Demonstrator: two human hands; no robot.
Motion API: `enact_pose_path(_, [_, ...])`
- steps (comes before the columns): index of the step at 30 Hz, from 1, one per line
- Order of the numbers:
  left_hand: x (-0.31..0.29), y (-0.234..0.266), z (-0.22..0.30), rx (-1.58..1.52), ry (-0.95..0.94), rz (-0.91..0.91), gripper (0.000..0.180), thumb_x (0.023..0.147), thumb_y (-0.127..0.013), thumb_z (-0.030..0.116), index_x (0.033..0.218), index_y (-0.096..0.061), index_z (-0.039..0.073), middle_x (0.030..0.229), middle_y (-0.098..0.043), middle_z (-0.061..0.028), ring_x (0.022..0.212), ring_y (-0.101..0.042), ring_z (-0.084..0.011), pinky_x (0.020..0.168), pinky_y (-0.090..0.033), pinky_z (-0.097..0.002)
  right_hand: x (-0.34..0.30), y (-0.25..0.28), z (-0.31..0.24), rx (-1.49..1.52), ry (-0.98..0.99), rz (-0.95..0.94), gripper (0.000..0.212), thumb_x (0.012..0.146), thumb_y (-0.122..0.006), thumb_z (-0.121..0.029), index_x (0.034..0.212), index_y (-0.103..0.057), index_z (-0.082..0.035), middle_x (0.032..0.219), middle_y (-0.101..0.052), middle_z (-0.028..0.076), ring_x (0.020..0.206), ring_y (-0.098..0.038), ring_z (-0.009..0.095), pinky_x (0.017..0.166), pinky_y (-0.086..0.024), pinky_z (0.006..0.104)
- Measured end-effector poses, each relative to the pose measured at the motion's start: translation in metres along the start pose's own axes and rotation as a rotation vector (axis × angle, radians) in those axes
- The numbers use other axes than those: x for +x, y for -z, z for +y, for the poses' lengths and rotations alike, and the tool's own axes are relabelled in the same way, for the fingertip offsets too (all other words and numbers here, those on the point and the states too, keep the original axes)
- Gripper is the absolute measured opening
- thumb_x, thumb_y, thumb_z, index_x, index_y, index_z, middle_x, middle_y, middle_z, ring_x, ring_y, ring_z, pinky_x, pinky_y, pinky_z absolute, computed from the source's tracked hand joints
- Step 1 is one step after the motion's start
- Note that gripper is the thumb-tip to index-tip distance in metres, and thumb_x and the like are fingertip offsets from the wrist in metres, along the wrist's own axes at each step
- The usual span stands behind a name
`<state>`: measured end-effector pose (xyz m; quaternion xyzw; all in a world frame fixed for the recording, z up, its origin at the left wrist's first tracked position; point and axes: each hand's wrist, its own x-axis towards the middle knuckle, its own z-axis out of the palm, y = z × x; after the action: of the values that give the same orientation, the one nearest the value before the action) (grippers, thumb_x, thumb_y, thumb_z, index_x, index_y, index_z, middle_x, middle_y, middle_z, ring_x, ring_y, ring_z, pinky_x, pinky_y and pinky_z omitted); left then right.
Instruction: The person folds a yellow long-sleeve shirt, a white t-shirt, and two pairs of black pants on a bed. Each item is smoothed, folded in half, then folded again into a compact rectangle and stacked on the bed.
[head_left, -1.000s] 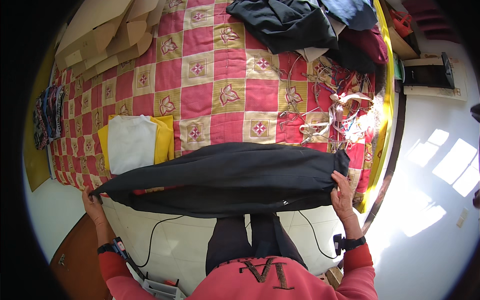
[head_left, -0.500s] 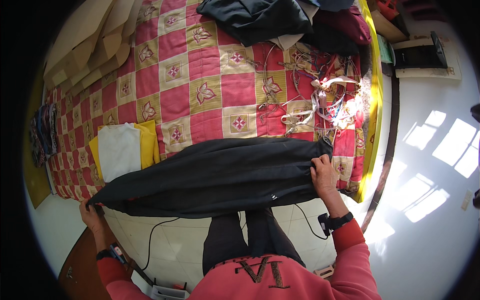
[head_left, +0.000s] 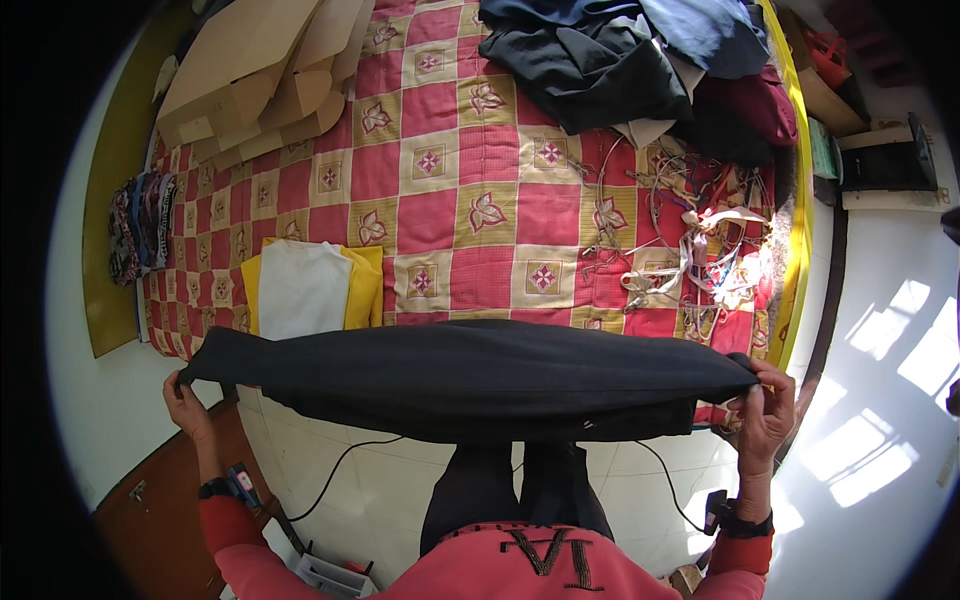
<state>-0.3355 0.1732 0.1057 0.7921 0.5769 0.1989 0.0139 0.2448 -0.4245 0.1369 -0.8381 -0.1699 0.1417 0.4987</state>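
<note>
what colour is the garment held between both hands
The garment is black, seen best in the head view.

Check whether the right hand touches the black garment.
Touching: the head view shows the right hand gripping the black garment at its right end, with no gap between.

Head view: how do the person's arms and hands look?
The left hand and right hand are ungloved. Pink sleeves end in red cuffs. Black wrist straps each carry a small device; black cables appear to run toward them.
</note>
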Motion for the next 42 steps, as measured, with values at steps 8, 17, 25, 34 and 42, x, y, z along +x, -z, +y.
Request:
enact_pose_path(8, [0.047,0.046,0.031,0.136,-0.058,0.187,0.025,0.089,-0.040,0.005,0.104,-0.060,0.003,0.103,-0.054,-0.0097,0.096,-0.056,-0.0234,0.090,-0.045,-0.0331,-0.014,0.028,-0.030,-0.068,-0.017,0.235,0.012,0.094,-0.046,-0.004,0.106,-0.048,-0.003,0.101,-0.057,0.009,0.077,-0.061,0.010,0.059,-0.049,0.0181])
enact_pose_path(17, [0.148,-0.085,0.136,0.643,-0.106,-0.141,0.029,0.083,-0.049,0.021,0.102,-0.068,0.009,0.102,-0.065,-0.0163,0.094,-0.062,-0.0384,0.081,-0.049,-0.0489,0.129,-0.035,0.042,-0.172,-0.141,0.009,0.007,0.093,-0.051,-0.003,0.100,-0.051,-0.004,0.083,-0.056,0.002,0.058,-0.053,0.006,0.049,-0.045,0.0198])
enact_pose_path(25, [0.161,-0.200,0.180,0.622,-0.119,-0.299,0.029,0.082,-0.052,0.020,0.104,-0.069,0.012,0.096,-0.067,-0.0169,0.091,-0.065,-0.0384,0.078,-0.051,-0.0499,0.182,-0.100,0.130,-0.317,-0.113,0.013,0.008,0.091,-0.052,0.000,0.098,-0.052,-0.003,0.083,-0.058,0.005,0.053,-0.055,0.009,0.048,-0.048,0.0241])
enact_pose_path(34, [0.149,-0.213,0.143,0.056,-0.156,-0.206,0.046,0.079,-0.051,0.002,0.125,-0.055,0.003,0.120,-0.053,-0.0249,0.113,-0.050,-0.0412,0.095,-0.043,-0.0452,0.166,-0.124,0.113,-0.644,0.253,0.141,0.037,0.087,-0.050,0.005,0.124,-0.048,0.002,0.123,-0.051,0.018,0.112,-0.053,0.032,0.100,-0.040,0.0388])
enact_pose_path(42, [0.018,-0.217,0.152,0.117,-0.159,-0.348,0.055,0.092,-0.050,0.025,0.144,-0.039,0.012,0.141,-0.045,-0.0194,0.130,-0.041,-0.0355,0.107,-0.032,-0.0475,0.095,-0.199,0.104,-0.925,0.388,-0.195,0.058,0.089,-0.057,-0.016,0.143,-0.038,-0.003,0.149,-0.035,0.016,0.141,-0.028,0.030,0.116,-0.018,0.0473])
